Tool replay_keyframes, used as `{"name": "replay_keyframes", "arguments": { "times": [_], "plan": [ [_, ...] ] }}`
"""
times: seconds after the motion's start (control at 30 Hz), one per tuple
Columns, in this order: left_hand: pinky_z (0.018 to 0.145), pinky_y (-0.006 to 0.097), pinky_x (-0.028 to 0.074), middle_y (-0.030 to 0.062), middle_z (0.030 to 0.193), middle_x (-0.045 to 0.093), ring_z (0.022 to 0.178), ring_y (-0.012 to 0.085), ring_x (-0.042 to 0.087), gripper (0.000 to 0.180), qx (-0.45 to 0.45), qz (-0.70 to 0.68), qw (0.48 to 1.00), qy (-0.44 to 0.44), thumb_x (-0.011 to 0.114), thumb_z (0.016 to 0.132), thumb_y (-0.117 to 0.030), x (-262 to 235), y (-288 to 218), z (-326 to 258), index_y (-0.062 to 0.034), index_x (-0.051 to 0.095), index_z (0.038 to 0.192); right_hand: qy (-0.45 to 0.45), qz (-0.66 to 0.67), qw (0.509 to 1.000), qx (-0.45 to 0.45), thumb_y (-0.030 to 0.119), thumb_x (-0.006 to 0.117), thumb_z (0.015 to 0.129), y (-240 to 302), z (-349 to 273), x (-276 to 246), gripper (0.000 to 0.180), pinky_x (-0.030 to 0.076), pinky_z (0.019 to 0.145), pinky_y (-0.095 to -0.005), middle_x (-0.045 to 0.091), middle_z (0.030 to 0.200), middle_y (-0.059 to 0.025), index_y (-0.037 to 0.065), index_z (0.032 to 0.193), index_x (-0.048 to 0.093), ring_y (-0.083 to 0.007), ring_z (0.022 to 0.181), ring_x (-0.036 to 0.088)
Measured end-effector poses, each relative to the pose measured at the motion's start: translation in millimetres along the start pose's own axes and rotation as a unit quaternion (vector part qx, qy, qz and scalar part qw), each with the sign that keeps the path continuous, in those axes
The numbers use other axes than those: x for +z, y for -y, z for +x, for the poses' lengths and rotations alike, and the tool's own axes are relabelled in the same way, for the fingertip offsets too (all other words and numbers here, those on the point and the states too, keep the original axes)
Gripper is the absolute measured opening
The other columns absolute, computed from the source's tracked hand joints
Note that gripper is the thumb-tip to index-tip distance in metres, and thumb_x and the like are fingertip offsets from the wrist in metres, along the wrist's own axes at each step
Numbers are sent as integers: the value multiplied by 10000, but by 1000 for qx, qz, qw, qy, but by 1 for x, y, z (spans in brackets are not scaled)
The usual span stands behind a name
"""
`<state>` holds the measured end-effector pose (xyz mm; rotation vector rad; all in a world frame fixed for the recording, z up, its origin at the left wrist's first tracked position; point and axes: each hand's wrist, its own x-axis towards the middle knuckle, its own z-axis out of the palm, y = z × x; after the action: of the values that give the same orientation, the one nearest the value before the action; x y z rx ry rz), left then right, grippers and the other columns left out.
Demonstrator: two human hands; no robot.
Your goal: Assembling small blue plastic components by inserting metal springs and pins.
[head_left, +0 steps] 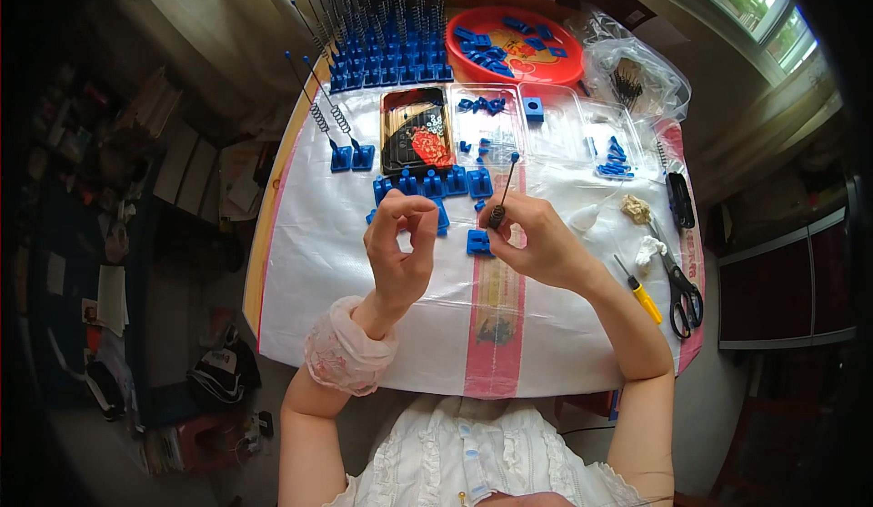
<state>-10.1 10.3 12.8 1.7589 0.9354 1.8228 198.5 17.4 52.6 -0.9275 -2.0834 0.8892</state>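
Note:
My right hand (pixel 538 241) pinches a thin dark rod with a coiled spring and a blue ball tip (pixel 503 200), held upright over the table. Just below that hand lies a small blue plastic base block (pixel 478 241). My left hand (pixel 403 243) is raised beside it with fingers curled and thumb meeting fingertips; whether it holds a small part I cannot tell. A row of blue base blocks (pixel 435 183) lies just beyond both hands. Two finished pieces, blue bases with spring rods (pixel 350 154), stand to the left.
Many finished spring-rod pieces (pixel 391 52) stand at the table's far edge. A red round tray (pixel 515 45) holds blue parts. Clear plastic trays (pixel 555 125), a dark tray (pixel 416 130), a plastic bag (pixel 632 75), scissors (pixel 682 293) and a yellow screwdriver (pixel 639 291) lie around.

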Motion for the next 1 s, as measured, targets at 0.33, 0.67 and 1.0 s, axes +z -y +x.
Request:
{"name": "replay_keyframes", "arguments": {
  "times": [0.33, 0.67, 1.0],
  "plan": [
    [763, 217, 374, 38, 1024, 437, 845, 93, 419, 190, -24, -39, 996, -81, 556, 935, 72, -3, -6, 3, -79, 502, 1038, 4, -1, 1000, -1, -45, 674, 796, -1, 0, 1, 159, 504, 669, -365, 570, 821, -134, -29, 892, 547, -265, 723, 608],
    [790, 244, 436, 58, 1085, 480, 898, 109, 474, 122, -17, -31, 998, -43, 548, 973, 34, -2, 1, 0, -60, 530, 1049, 2, 0, 1000, 4, -44, 673, 797, 1, 0, 0, 160, 506, 672, -367, 566, 817, -136, -29, 888, 543, -269, 720, 610],
    [746, 244, 452, 64, 1062, 513, 872, 118, 513, 89, -10, -9, 1000, -10, 590, 947, 26, -2, 5, -1, -49, 594, 996, 1, 3, 1000, 8, -38, 677, 798, 1, -1, 1, 162, 506, 673, -363, 566, 823, -134, -29, 887, 542, -261, 725, 611]
  ]
}}
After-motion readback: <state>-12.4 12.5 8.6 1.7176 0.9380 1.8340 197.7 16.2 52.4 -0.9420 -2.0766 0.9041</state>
